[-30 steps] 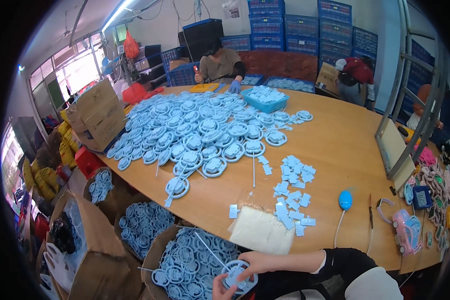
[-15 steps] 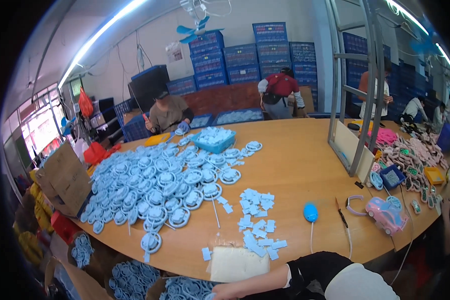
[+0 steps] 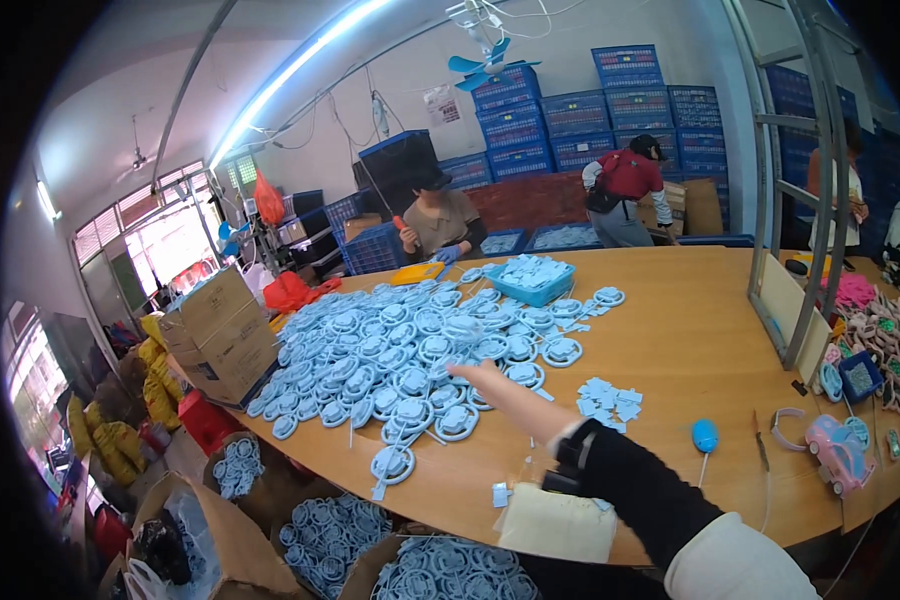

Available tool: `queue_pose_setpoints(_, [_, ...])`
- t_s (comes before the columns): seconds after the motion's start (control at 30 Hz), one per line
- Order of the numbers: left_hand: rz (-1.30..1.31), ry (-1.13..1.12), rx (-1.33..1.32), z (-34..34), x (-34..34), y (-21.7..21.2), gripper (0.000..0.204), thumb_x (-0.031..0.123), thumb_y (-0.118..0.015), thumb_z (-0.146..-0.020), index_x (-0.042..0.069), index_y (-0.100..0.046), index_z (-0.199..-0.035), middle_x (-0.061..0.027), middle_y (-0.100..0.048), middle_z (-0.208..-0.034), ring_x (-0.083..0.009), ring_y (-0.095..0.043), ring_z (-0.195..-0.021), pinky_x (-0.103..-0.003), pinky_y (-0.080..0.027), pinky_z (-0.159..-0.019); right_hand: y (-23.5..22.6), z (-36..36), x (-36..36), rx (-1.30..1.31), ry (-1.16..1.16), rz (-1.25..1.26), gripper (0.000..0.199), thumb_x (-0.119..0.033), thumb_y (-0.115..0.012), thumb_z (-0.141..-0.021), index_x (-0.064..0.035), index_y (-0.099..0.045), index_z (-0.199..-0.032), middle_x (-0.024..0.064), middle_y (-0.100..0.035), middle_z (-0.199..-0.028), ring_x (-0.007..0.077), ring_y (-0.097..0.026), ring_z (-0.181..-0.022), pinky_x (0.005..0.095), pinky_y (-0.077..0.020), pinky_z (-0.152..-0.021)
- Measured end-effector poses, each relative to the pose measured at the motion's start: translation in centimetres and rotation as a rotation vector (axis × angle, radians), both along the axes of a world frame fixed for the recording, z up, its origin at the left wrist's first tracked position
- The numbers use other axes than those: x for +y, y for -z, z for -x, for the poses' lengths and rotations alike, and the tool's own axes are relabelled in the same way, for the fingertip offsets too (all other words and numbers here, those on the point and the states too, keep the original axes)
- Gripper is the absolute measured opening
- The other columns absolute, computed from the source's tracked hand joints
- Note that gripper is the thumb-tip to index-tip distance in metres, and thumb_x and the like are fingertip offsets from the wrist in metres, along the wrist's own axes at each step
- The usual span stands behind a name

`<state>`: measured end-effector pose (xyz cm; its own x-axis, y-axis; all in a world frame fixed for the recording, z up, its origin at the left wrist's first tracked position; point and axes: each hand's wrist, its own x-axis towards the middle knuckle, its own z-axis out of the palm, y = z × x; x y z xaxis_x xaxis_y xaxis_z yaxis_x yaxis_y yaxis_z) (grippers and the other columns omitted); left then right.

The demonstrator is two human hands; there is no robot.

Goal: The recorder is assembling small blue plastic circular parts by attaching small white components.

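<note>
Blue plastic rings [image 3: 410, 350] heaped just beneath outstretched right hand [image 3: 495, 385].

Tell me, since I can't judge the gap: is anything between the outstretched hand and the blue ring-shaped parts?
Nothing visible. The right hand already reaches over the heap of blue ring-shaped parts, fingertips right at it.

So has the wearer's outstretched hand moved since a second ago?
Yes: the hand went from the floor box of blue parts up over the wooden table, toward the blue ring pile.
</note>
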<state>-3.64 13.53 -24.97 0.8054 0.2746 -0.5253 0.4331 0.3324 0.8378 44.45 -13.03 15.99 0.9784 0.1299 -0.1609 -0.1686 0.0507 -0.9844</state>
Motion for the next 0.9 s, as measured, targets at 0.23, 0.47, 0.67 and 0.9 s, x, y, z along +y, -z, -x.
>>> queue_pose_setpoints(0.23, [-0.104,0.235,0.14,-0.9,-0.8,9.6,0.046,0.03,-0.052,-0.08,0.006,-0.046,-0.118,-0.016,-0.052,-0.113,-0.0277,-0.049,-0.103,-0.038,-0.037,-0.086,4.2,9.2,-10.2,-0.255,-0.573,1.003,0.09,-0.053,-0.069,-0.06,0.0048,-0.037,-0.121,0.0245,-0.037,-0.124,0.0338,-0.04,-0.113,0.0381,-0.0371,-0.09])
queue_pose_setpoints(0.47, [-0.233,0.583,0.247,0.8,3.8,21.9,0.043,0.032,-0.049,-0.081,0.006,-0.051,-0.115,-0.0166,-0.054,-0.111,-0.0262,-0.049,-0.103,-0.037,-0.037,-0.087,13.0,13.6,-18.9,-0.39,-0.532,1.241,0.08,-0.046,-0.07,-0.059,-0.0098,-0.04,-0.123,0.0204,-0.039,-0.12,0.0359,-0.043,-0.106,0.0395,-0.039,-0.087])
queue_pose_setpoints(0.67, [-0.759,0.765,0.119,-0.2,2.7,20.0,0.033,0.02,-0.045,-0.081,0.002,-0.056,-0.107,-0.0186,-0.052,-0.111,-0.0303,-0.046,-0.105,-0.04,-0.036,-0.088,12.6,14.1,-18.3,-0.46,-0.449,1.207,0.058,-0.037,-0.071,-0.063,-0.0106,-0.052,-0.111,0.0156,-0.041,-0.118,0.0311,-0.042,-0.109,0.0364,-0.0371,-0.09])
queue_pose_setpoints(0.9, [-1.596,0.993,-0.116,-0.4,0.0,18.2,0.033,0.009,-0.039,-0.08,0.0,-0.055,-0.107,-0.0245,-0.049,-0.113,-0.0399,-0.039,-0.112,-0.046,-0.03,-0.094,11.8,13.7,-17.9,-0.405,-0.402,1.027,0.034,-0.02,-0.074,-0.063,-0.0058,-0.054,-0.085,0.0093,-0.053,-0.099,0.0234,-0.05,-0.095,0.0326,-0.043,-0.08])
